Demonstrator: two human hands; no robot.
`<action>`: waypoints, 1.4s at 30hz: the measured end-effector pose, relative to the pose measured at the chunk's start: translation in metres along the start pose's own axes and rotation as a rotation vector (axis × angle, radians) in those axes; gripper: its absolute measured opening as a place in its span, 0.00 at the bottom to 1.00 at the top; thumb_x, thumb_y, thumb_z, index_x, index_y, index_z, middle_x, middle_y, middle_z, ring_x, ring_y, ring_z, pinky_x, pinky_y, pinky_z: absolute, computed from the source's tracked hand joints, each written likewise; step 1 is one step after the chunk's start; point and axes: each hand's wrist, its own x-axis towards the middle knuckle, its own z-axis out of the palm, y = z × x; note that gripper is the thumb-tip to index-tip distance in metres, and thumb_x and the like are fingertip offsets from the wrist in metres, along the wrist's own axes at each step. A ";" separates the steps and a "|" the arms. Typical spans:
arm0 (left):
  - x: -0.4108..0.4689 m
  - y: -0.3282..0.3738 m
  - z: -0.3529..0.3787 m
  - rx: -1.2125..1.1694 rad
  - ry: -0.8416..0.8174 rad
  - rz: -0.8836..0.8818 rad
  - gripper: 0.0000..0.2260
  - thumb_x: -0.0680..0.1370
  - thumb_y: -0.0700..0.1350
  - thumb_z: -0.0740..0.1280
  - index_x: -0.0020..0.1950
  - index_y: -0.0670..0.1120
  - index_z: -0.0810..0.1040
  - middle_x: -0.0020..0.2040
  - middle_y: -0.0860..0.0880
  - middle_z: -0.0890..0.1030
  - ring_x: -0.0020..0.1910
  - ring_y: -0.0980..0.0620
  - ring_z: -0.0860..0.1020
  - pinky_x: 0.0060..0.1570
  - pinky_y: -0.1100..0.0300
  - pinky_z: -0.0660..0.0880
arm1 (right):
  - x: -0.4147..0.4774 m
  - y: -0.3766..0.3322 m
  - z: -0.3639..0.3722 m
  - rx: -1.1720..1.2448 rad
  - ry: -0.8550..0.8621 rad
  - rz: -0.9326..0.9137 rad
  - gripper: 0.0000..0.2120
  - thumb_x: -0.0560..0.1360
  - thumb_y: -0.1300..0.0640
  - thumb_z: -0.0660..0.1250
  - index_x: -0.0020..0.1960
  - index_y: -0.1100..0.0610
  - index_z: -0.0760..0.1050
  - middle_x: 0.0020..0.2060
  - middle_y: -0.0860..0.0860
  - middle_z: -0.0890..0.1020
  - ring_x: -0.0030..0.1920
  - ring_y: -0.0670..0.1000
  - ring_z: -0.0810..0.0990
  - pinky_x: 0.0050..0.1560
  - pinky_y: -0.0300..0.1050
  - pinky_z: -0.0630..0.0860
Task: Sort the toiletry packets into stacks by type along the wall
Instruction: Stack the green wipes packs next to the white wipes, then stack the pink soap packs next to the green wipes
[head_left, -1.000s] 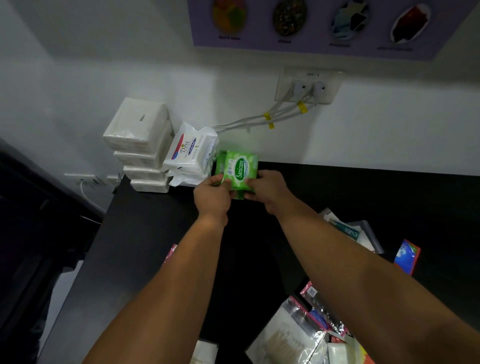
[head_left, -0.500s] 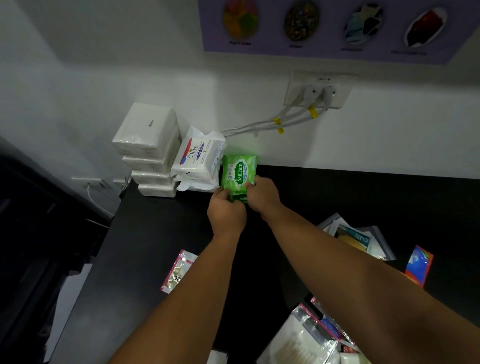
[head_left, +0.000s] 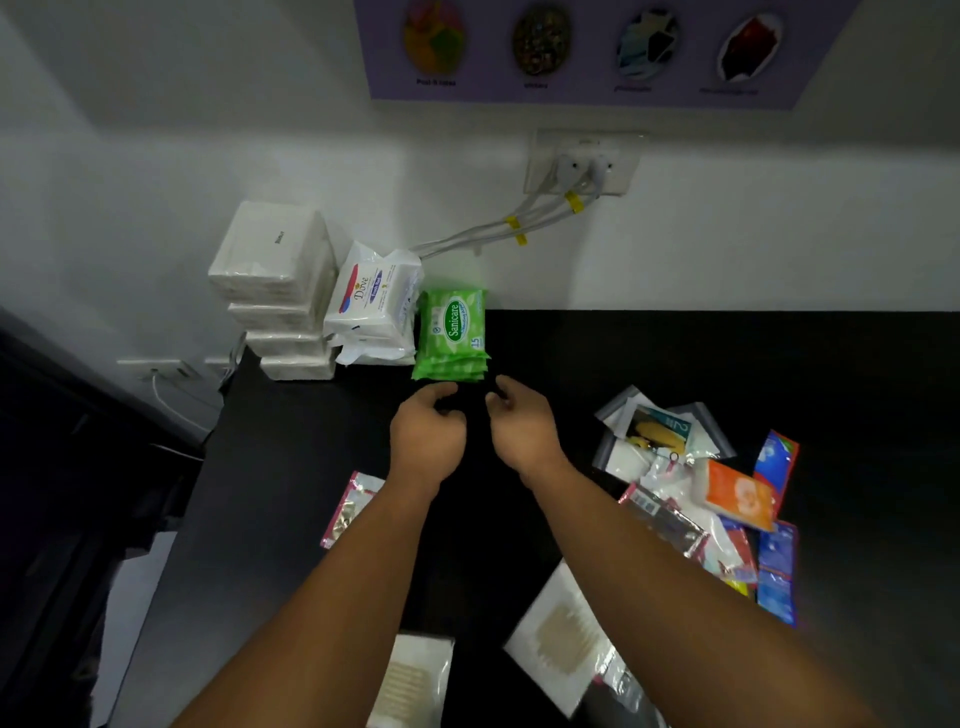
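While the green Sanicare stack (head_left: 453, 332) sat against the wall (head_left: 727, 249), the left hand (head_left: 428, 436) and right hand (head_left: 522, 431) hung at its six o'clock — just apart from it — fingers loosely curled, holding nothing.

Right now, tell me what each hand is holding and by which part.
Nothing is held. The left hand and the right hand hover with loosely curled fingers just in front of the green Sanicare stack, gripping nothing.

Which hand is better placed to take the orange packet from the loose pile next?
The right hand, probably. It hangs empty and is nearer the orange packet, which lies to its right; the left hand, also empty, would have to cross the right arm.
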 end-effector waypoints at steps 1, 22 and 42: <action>-0.008 0.000 -0.001 0.025 -0.025 0.026 0.18 0.75 0.36 0.65 0.63 0.47 0.81 0.54 0.48 0.84 0.47 0.52 0.81 0.47 0.64 0.76 | -0.012 0.006 -0.005 -0.004 0.024 -0.010 0.19 0.81 0.58 0.61 0.72 0.61 0.71 0.66 0.57 0.77 0.66 0.53 0.76 0.61 0.35 0.67; -0.149 -0.055 0.048 0.417 -0.559 0.377 0.18 0.75 0.48 0.73 0.65 0.50 0.78 0.61 0.50 0.77 0.60 0.50 0.75 0.59 0.58 0.75 | -0.199 0.116 -0.082 -0.424 0.507 0.058 0.15 0.73 0.61 0.71 0.59 0.55 0.80 0.57 0.52 0.80 0.60 0.56 0.73 0.60 0.50 0.74; -0.144 0.000 0.128 0.375 -0.224 0.190 0.05 0.77 0.52 0.70 0.49 0.53 0.82 0.38 0.55 0.82 0.41 0.52 0.81 0.51 0.46 0.79 | -0.135 0.121 -0.160 -0.528 0.072 -0.110 0.12 0.79 0.54 0.62 0.44 0.59 0.81 0.43 0.57 0.82 0.44 0.56 0.79 0.42 0.48 0.74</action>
